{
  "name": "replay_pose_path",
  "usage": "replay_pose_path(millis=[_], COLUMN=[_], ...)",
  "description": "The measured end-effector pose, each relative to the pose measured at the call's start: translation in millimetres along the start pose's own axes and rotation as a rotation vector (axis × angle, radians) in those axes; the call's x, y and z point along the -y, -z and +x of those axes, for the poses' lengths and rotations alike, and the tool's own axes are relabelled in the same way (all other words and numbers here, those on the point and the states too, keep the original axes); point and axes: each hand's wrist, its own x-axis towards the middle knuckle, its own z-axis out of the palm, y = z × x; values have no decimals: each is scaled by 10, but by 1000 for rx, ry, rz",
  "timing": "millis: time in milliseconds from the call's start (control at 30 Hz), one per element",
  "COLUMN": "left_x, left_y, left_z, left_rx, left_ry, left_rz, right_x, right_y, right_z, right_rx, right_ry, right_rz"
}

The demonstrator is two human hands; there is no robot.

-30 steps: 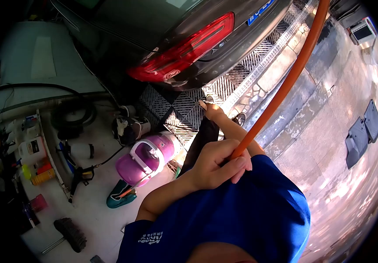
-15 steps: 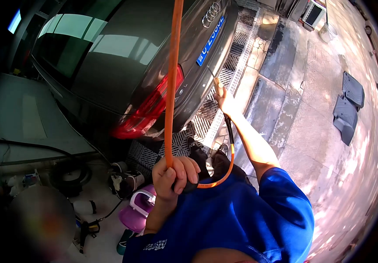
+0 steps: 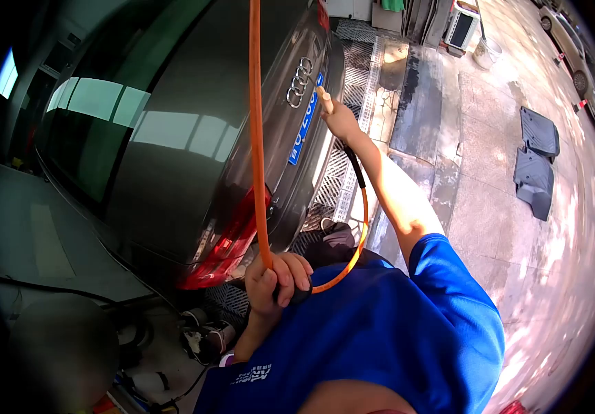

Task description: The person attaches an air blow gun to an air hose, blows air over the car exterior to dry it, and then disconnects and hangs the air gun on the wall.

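An orange hose hangs from above and passes through my left hand, whose fingers are wrapped round it beside a black ball-shaped stopper. From there the hose loops up to a black sleeve under my right hand. My right hand is closed on an air blow gun, mostly hidden by the fingers, and reaches out to the rear of a dark grey car. It is nearest to the blue number plate and the ring emblem. The red tail light lies closer to my left hand.
Two dark floor mats lie on the sunlit pavement to the right. A white bucket stands further off. At lower left are a small machine, a white bottle and dark hoses. Floor grating runs beside the car.
My right hand has moved up and away along the car's rear with the blow gun, from below the plate to beside its far end. My left hand keeps its grip; the view has shifted.
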Motion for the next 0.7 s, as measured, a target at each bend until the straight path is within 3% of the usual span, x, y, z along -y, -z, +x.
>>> replay_pose_path(millis=[133,233,367,400,433,467,500,567,633,700], left_x=[85,86,165,208,250,288,330,388,437,482], left_y=[41,129,231,238,223,194,159,76,-9,-95], left_z=[417,615,807,859,894,946,1027,1161,1279,1305], left_rx=[28,54,39,34,26,10,36,48,87,42], left_ry=[41,51,70,77,85,102,96,102,101,97], left_rz=[-30,-53,-205,-210,-214,-211,-197,-173,-111,-84], right_x=[-124,-503,-788,-1209,-1127,-1264,-1381,-1165,-822,-1037], right_y=[241,241,268,39,39,-116,-299,-440,-327,-527], right_z=[333,195,-646,-827,-1003,-1152,-1252,-1316,-1183,-1028], right_rx=[-7,32,590,807,916,1067,1217,1250,1059,1066], right_ry=[-11,16,-179,-347,-435,-516,-464,-289,-95,-136], right_rz=[-25,158,474,772,671,812,698,356,501,412])
